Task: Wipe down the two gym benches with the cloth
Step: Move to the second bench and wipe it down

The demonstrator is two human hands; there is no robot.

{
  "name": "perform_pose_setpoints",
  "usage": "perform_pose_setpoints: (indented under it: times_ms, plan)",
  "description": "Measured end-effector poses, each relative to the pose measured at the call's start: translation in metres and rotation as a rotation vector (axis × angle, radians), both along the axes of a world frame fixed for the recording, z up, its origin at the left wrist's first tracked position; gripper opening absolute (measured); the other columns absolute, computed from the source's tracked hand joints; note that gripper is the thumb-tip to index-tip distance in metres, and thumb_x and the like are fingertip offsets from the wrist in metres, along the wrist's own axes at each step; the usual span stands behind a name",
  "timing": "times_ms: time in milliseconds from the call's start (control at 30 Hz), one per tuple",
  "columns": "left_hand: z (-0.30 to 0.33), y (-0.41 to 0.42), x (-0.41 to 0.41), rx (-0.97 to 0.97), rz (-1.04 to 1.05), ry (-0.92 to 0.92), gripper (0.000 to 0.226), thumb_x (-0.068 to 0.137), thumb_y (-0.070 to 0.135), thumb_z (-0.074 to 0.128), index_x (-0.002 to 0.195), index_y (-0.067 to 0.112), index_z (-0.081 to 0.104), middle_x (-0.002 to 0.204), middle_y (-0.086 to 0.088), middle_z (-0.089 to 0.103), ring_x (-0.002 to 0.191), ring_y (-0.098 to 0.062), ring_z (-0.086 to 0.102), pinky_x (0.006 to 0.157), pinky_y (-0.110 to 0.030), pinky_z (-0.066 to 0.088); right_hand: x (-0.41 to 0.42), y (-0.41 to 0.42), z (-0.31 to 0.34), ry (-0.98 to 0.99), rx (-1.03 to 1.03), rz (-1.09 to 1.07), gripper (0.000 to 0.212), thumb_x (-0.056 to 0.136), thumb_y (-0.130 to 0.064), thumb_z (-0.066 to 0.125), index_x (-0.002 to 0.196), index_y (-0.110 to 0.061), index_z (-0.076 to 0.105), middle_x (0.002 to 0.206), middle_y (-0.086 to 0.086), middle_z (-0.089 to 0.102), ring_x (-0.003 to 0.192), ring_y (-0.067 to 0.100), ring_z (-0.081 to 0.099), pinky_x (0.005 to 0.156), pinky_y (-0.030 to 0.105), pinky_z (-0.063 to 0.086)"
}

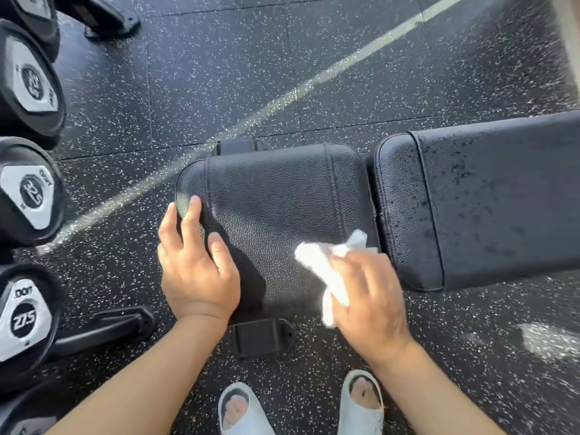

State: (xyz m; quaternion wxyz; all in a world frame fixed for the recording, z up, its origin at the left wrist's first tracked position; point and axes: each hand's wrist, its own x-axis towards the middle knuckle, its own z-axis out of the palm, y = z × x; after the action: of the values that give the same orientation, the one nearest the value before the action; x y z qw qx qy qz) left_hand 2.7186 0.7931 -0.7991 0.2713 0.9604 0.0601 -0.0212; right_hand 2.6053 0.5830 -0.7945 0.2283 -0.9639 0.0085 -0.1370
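Note:
A black padded gym bench lies across the view. Its short seat pad [276, 196] is in the middle and its long back pad [489, 202] runs off to the right, speckled with wet spots. My right hand [370, 296] grips a crumpled white cloth [326, 265] and holds it against the near right part of the seat pad. My left hand [194, 265] rests on the seat pad's left end with its fingers spread over the rounded edge. Only this one bench is in view.
A rack of black dumbbells [28, 196] with numbered end caps lines the left edge. The bench's black feet [260, 337] stick out near my sandalled feet [361, 403]. The floor is black speckled rubber [314, 45] crossed by a pale line [342, 65].

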Motion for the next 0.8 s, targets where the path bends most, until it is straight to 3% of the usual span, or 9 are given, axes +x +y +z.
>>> perform_pose_setpoints:
  times_ms: [33, 100, 167, 233, 367, 600, 700, 800]
  plan:
    - [0.0, 0.001, 0.0, 0.002, 0.005, 0.002, 0.057, 0.1, 0.038, 0.037, 0.157, 0.035, 0.039, 0.167, 0.0, 0.03, 0.137, -0.035, 0.044, 0.091, -0.055, 0.051, 0.009, -0.014, 0.0, 0.033, 0.021, -0.024, 0.024, 0.095, -0.005, 0.046, 0.101, -0.027, 0.054, 0.078, -0.008, 0.054, 0.071, 0.015, 0.05, 0.062, 0.033, 0.04]
    - [-0.001, 0.001, -0.001, -0.002, 0.014, 0.01, 0.058, 0.099, 0.039, 0.037, 0.157, 0.037, 0.039, 0.167, 0.001, 0.029, 0.137, -0.035, 0.044, 0.09, -0.057, 0.051, 0.039, -0.028, 0.004, 0.119, 0.003, -0.154, 0.029, 0.091, -0.004, 0.04, 0.09, -0.033, 0.043, 0.079, -0.009, 0.039, 0.074, 0.017, 0.039, 0.066, 0.03, 0.028]
    - [0.0, 0.0, -0.001, -0.007, 0.016, 0.007, 0.058, 0.099, 0.039, 0.038, 0.156, 0.038, 0.039, 0.167, 0.002, 0.029, 0.137, -0.035, 0.044, 0.089, -0.058, 0.052, 0.074, -0.026, 0.008, 0.151, -0.024, -0.265, 0.02, 0.091, -0.005, 0.046, 0.094, -0.021, 0.057, 0.09, -0.001, 0.047, 0.083, 0.023, 0.042, 0.071, 0.03, 0.033]
    - [0.001, -0.002, 0.0, -0.007, 0.015, -0.001, 0.057, 0.099, 0.04, 0.037, 0.156, 0.039, 0.039, 0.167, 0.002, 0.03, 0.138, -0.035, 0.044, 0.09, -0.057, 0.051, 0.113, -0.023, 0.012, 0.074, 0.003, -0.265, 0.016, 0.092, -0.006, 0.056, 0.105, -0.006, 0.066, 0.1, 0.014, 0.057, 0.088, 0.032, 0.051, 0.076, 0.038, 0.044]
    - [0.0, -0.001, 0.0, 0.008, 0.017, -0.001, 0.057, 0.099, 0.039, 0.037, 0.156, 0.039, 0.039, 0.167, 0.002, 0.03, 0.138, -0.033, 0.044, 0.088, -0.054, 0.051, 0.163, -0.021, 0.018, 0.084, -0.045, -0.252, 0.021, 0.093, -0.015, 0.06, 0.111, -0.005, 0.064, 0.111, 0.017, 0.058, 0.096, 0.036, 0.053, 0.083, 0.044, 0.045]
    - [0.002, 0.0, -0.002, -0.005, 0.019, 0.036, 0.058, 0.099, 0.04, 0.037, 0.156, 0.037, 0.04, 0.167, 0.002, 0.029, 0.137, -0.034, 0.044, 0.084, -0.056, 0.055, 0.079, -0.003, 0.017, 0.142, -0.03, 0.004, 0.036, 0.077, 0.006, 0.07, 0.112, -0.005, 0.071, 0.106, 0.012, 0.063, 0.086, 0.028, 0.047, 0.076, 0.038, 0.044]
    - [0.003, 0.0, -0.001, -0.014, 0.009, 0.054, 0.058, 0.099, 0.039, 0.039, 0.156, 0.034, 0.041, 0.167, -0.001, 0.03, 0.134, -0.034, 0.044, 0.084, -0.056, 0.056, 0.062, -0.01, 0.014, 0.218, -0.013, 0.189, 0.039, 0.081, 0.005, 0.065, 0.117, -0.006, 0.074, 0.105, 0.01, 0.066, 0.084, 0.031, 0.056, 0.077, 0.043, 0.048]
    - [0.005, 0.001, 0.001, -0.016, -0.016, 0.077, 0.058, 0.099, 0.038, 0.04, 0.157, 0.032, 0.042, 0.167, -0.003, 0.03, 0.132, -0.035, 0.043, 0.081, -0.054, 0.056, 0.08, -0.016, 0.018, 0.252, 0.021, 0.171, 0.034, 0.085, 0.003, 0.069, 0.116, -0.008, 0.075, 0.107, 0.01, 0.066, 0.088, 0.033, 0.06, 0.08, 0.042, 0.052]
